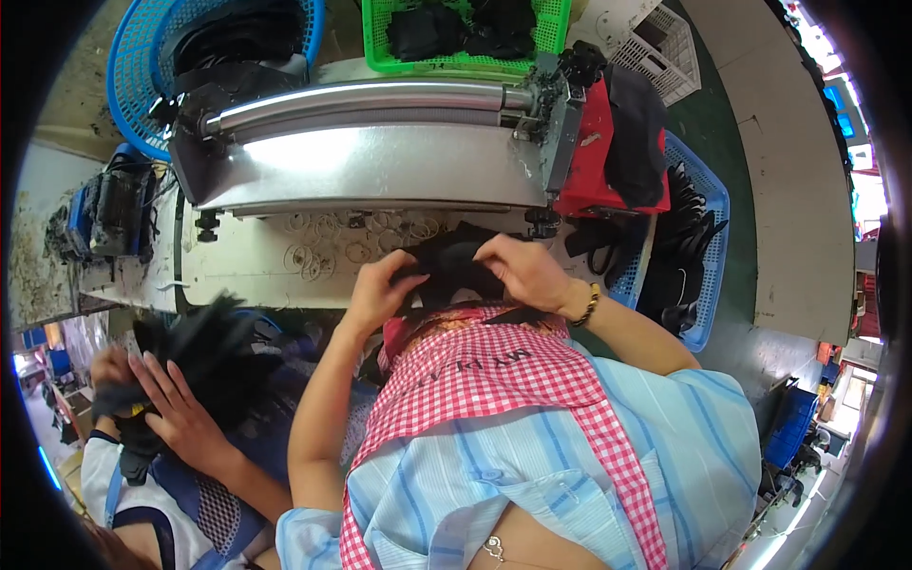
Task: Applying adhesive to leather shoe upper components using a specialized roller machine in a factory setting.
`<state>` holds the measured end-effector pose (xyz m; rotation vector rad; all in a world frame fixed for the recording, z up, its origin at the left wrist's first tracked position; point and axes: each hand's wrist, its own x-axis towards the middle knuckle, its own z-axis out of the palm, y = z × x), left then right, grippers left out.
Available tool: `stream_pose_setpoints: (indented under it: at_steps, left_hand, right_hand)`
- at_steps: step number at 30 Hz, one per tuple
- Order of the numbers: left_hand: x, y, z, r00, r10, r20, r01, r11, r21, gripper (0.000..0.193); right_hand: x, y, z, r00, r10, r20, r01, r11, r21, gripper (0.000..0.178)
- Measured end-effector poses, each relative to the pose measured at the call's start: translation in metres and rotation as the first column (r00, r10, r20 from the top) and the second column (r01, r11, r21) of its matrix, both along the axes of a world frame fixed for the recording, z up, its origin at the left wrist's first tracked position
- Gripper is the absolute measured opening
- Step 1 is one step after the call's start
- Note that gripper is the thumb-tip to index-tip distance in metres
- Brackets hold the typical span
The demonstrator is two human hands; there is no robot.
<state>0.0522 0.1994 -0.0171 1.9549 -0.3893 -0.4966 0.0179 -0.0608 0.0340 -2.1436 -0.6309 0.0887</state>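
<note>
A black piece of sheet material (456, 258), perhaps fabric or leather, is stretched between my hands just above my lap, at the front edge of the worktable. My left hand (382, 293) pinches its left side between thumb and fingers. On the right side, my right hand (532, 274) grips it with curled fingers. Whether it is one layer or several I cannot tell. Directly beyond my hands stands a machine with a long metal roller (361, 103) and a shiny sloping plate (380, 166).
Loose rings (309, 256) lie on the worktable (237, 275). Black pieces fill a blue round basket (123, 85), a green basket (465, 66) and a blue crate (714, 256). Black sheets drape over a red box (591, 152). At left, a co-worker's hands (185, 423) handle black pieces.
</note>
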Motion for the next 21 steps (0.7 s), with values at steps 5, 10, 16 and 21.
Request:
stream_pose_setpoints:
  at_steps: [5,10,16,21]
  left_hand:
    - [0.002,-0.007,0.016,0.976,0.053,-0.210,-0.107,0.960,-0.257,0.016]
    - [0.000,-0.015,0.047,0.984,0.090,-0.156,-0.037,0.949,0.314,0.023]
    - [-0.024,-0.012,0.077,0.872,0.281,-0.402,-0.412,0.864,-0.289,0.025]
    - [-0.019,0.002,0.078,0.908,0.342,-0.241,-0.398,0.882,-0.251,0.017]
  right_hand:
    - [0.021,0.005,0.023,0.921,-0.250,-0.298,0.259,0.966,-0.009,0.015]
    - [0.029,0.003,0.028,0.952,-0.196,-0.236,0.170,0.978,-0.123,0.015]
    - [0.043,0.004,0.056,0.792,-0.165,-0.588,0.286,0.951,0.118,0.023]
    - [0.056,0.000,0.056,0.886,0.026,-0.463,0.110,0.958,0.266,0.015]
